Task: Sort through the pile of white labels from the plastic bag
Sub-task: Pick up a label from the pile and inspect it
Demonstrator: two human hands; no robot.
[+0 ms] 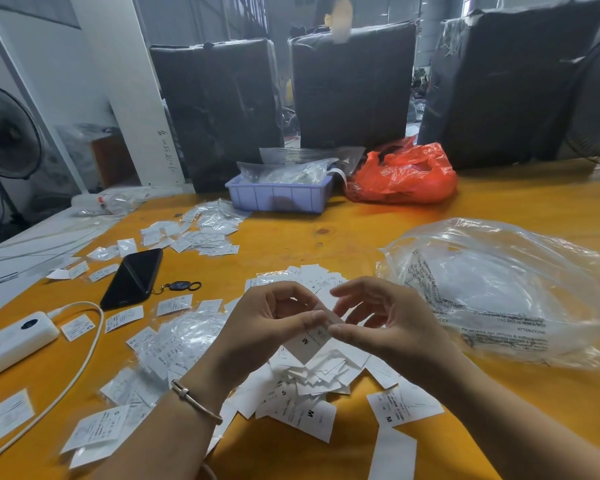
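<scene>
A pile of white labels (312, 379) lies on the yellow table (326, 233) right below my hands. Some show a printed S or M. My left hand (267, 323) and my right hand (385, 320) meet above the pile. Both pinch one white label marked M (307, 344) between thumb and fingers. A large clear plastic bag (499, 292) with printed warning text lies crumpled to the right of my right hand. Small bagged labels (184, 337) sit just left of my left wrist.
A black phone (132, 277) with a key fob, a white power bank (11, 341) and its cable lie at left. More labels (201, 230) are spread behind. A lilac bin (278, 195) and an orange bag (402, 178) stand at the back, before black-wrapped bales.
</scene>
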